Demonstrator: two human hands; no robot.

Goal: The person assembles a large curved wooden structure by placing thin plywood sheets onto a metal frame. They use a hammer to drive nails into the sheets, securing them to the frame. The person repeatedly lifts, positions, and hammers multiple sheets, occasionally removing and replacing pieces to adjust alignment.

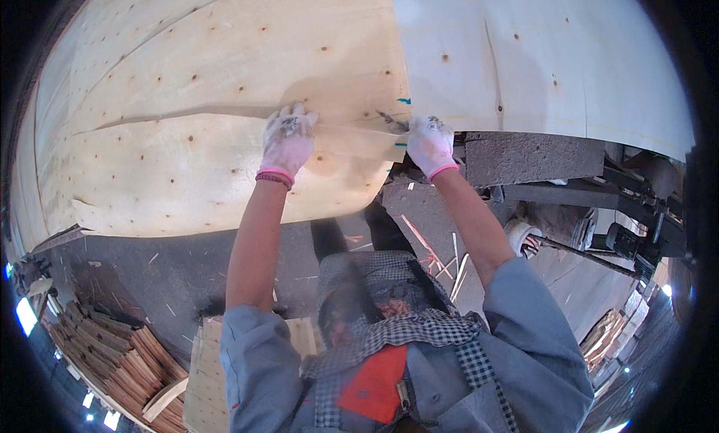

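A pale wood veneer sheet (247,171) with small brown knots spreads across the left, its near edge hanging in a curve. A long split runs across it, the two sides lifted apart in a dark gap. My left hand (288,142), in a white glove with a pink cuff, lies on the sheet at this split, fingers a little spread. At the sheet's right edge, beside teal marks, my right hand (431,144), gloved alike, has its fingers curled round the veneer. Its fingertips are partly hidden. A whiter veneer sheet (524,66) adjoins on the right.
Below the white sheet stand a dark grey block (533,159) and metal machine framing (584,193). Wood strips (431,246) litter the floor. Stacked brown wood pieces (127,358) lie at lower left, near a pale board (204,380). A white bucket-like container (522,234) sits at right.
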